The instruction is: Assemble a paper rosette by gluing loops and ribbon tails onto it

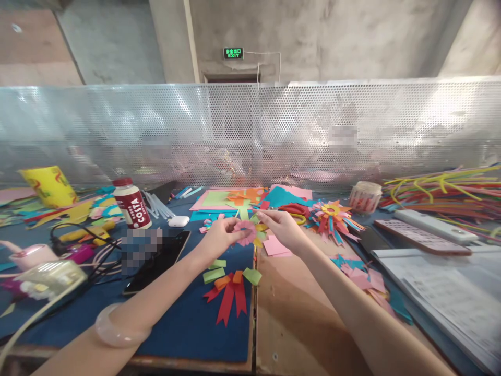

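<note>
My left hand point(221, 235) and my right hand point(280, 225) meet above the middle of the table. Both pinch a small paper flower point(247, 232) with a pink round centre and yellow and green petals. The left fingers grip its pink centre, the right fingers hold its right edge. Below the hands, on the blue mat point(188, 318), lies a red paper piece point(231, 297) with orange and green petals. A finished multicoloured paper flower point(332, 215) lies to the right of my right hand. A pale bangle point(117, 329) is on my left wrist.
A Costa bottle point(132, 202), a black phone point(158, 261), cables and a yellow cup point(50, 185) are on the left. Coloured paper sheets point(230, 198) lie behind the hands. At right are a tape roll point(365, 196), pipe cleaners point(442, 188), a remote-like device point(420, 236) and papers point(450, 292). A perforated metal screen point(250, 130) closes the back.
</note>
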### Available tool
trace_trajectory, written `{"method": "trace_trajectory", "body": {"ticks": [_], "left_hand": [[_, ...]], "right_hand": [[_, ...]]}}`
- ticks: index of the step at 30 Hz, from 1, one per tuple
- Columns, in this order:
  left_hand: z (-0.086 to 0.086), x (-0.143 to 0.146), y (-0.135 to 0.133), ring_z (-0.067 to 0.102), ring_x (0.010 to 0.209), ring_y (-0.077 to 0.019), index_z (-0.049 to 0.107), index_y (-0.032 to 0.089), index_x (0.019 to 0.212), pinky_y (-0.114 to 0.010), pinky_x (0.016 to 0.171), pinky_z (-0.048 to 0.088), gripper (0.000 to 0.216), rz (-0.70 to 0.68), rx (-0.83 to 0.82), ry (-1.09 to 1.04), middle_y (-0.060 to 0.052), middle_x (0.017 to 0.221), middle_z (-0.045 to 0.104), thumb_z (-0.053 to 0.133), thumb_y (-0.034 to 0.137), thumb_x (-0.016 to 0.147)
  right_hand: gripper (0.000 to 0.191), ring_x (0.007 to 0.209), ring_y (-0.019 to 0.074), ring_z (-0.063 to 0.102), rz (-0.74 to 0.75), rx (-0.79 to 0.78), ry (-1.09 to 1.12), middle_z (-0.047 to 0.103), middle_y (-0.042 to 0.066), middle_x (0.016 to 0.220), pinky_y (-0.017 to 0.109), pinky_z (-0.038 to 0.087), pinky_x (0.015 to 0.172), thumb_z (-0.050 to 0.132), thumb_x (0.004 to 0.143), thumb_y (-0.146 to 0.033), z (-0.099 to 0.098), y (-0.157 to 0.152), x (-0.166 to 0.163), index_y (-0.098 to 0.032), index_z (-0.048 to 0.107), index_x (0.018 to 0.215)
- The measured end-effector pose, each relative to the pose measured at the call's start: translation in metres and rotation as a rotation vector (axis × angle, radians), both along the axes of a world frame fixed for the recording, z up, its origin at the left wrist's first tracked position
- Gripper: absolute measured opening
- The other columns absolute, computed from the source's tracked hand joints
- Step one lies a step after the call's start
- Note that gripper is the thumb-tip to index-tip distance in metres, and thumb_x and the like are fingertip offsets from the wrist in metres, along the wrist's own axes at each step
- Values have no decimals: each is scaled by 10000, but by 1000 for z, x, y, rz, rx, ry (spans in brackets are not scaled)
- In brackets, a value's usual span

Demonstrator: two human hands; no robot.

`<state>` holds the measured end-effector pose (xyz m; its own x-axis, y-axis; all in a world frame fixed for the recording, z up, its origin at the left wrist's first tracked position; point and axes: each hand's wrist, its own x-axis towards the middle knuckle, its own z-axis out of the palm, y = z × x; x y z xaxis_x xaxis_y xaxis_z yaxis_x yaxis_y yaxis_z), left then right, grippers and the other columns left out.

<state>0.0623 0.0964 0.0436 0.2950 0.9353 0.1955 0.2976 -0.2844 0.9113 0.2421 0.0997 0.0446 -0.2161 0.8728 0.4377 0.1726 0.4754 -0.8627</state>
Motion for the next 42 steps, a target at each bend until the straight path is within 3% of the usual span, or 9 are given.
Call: {"method": "trace_trajectory", "body": {"ticks": [10,30,42], "left_hand": [[4,2,-4,520,631,-137,633,134,764,-239,567,361,281,22,19,-1,-28,684,613,663,387,643],[3,2,-4,495,606,-117,638,132,812,-233,575,356,276,24,8,3,-5,677,594,668,358,656],[0,1,-2,417,517,-93,592,144,735,-217,490,310,294,26,-4,19,33,578,495,675,414,656]], "right_hand": [[377,1066,249,577,-29,10,-31,663,55,1105,394,421,940,527,824,-416,-1,0,0,-163,671,1064],[415,986,244,598,-52,16,-49,694,56,992,364,437,874,511,820,-441,-1,0,-1,-137,673,1052],[379,978,229,601,-47,-9,7,690,60,1025,344,440,861,534,810,-420,1,-3,-2,-140,674,1024]]}}
